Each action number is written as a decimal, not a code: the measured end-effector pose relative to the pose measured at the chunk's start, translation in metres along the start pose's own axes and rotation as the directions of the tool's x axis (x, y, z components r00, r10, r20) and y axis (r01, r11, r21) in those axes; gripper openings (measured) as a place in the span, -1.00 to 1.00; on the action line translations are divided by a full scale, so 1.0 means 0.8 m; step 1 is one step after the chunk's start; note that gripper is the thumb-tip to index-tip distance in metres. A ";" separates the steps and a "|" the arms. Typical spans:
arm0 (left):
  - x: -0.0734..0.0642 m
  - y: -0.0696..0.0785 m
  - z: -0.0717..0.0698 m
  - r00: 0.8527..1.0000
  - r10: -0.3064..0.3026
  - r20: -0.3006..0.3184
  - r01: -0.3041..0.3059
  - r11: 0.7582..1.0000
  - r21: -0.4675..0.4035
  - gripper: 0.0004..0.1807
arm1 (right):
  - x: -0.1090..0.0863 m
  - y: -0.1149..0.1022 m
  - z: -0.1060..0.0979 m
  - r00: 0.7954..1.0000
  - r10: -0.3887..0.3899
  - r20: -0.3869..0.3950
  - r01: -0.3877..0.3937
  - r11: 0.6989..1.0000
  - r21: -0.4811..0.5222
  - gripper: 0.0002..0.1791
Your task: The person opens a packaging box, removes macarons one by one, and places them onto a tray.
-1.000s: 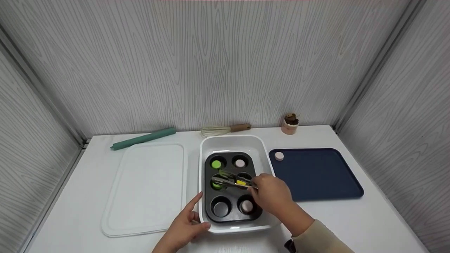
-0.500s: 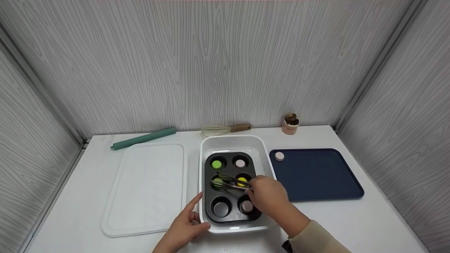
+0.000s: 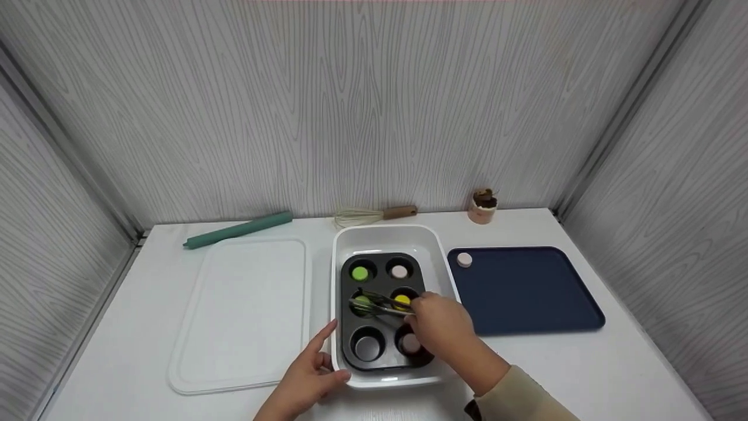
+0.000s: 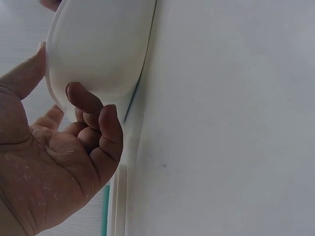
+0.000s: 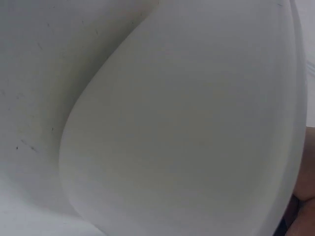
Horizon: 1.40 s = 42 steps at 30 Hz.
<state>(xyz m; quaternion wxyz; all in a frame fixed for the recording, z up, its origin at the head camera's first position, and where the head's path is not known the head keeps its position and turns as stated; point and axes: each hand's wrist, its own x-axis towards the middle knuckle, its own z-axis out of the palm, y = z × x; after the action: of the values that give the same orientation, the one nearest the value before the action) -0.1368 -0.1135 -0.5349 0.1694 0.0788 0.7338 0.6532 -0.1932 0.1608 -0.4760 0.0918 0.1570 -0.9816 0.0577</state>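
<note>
My right hand holds metal tongs over a dark muffin tin. Their tips are at the middle-left cup, around or just above a green round macaron-like piece, partly hidden by them. Other cups hold a green piece, a yellow one and pale pink ones; the front-left cup is bare. The tin sits in a white bin. My left hand touches the bin's front-left corner, thumb on the rim, index finger along the side. The bin's wall fills most of the right wrist view.
A navy tray with one pink piece lies to the right. A white board or tray lies left. Along the back are a green rolling pin, a whisk and a small pink cup with brown stuff.
The tongs have lowered slightly toward the middle-left cup, and my right hand has shifted a little left and toward me. The left hand and the bin have stayed still.
</note>
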 end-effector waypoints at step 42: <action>-0.002 -0.003 -0.001 1.000 0.018 -0.001 -0.018 1.000 0.002 0.09 | -0.020 0.124 -0.071 0.968 0.130 -0.214 -0.111 0.989 0.096 -0.78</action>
<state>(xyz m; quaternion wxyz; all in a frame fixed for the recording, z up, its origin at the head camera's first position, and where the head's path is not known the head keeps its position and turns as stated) -0.1357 -0.1151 -0.5366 0.1630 0.0853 0.7336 0.6542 -0.2006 0.2677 -0.4326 0.1896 0.0935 -0.9699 0.1212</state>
